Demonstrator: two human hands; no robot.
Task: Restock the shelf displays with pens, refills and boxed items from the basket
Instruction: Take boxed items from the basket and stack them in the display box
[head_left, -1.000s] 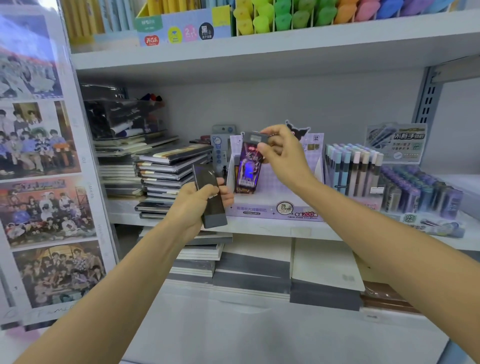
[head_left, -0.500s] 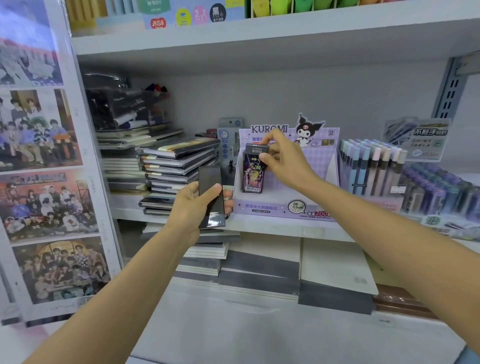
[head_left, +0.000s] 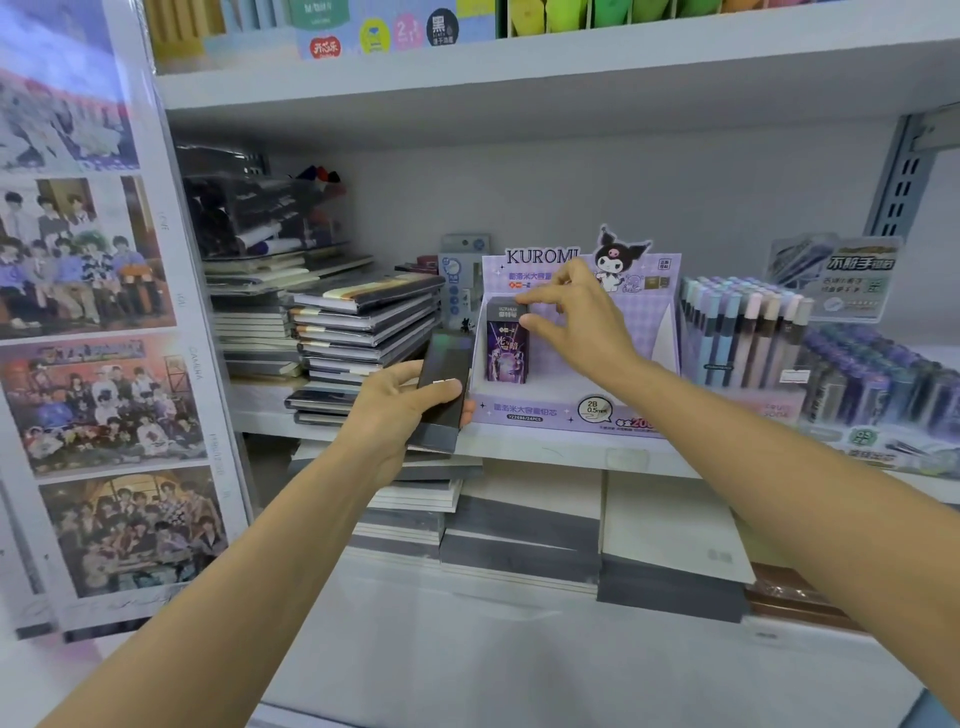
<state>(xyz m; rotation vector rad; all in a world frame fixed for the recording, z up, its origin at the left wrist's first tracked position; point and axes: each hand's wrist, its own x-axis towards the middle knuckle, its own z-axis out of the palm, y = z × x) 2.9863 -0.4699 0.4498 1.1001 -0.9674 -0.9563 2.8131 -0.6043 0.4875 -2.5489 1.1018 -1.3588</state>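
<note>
The right hand (head_left: 576, 332) is pinching the top of a purple box (head_left: 506, 348) between thumb and forefinger, with the other fingers curling loosely above. Under those fingertips the box is standing upright in the left corner of the Kuromi tray (head_left: 587, 415). Its base seems to be touching the tray floor, though I cannot tell whether it is fully seated.

The left hand (head_left: 395, 410) is gripping a dark pack (head_left: 444, 384), thumb pressing across its face and fingers wrapping beneath. It is hanging just left of the tray's front, near the right fingers but apart from them.

The step in hand looks like placing stock in the tray. Next, the right fingers would need to open and lift clear without tipping the box, then reach to the left palm for the pack. The basket is not showing.
</note>
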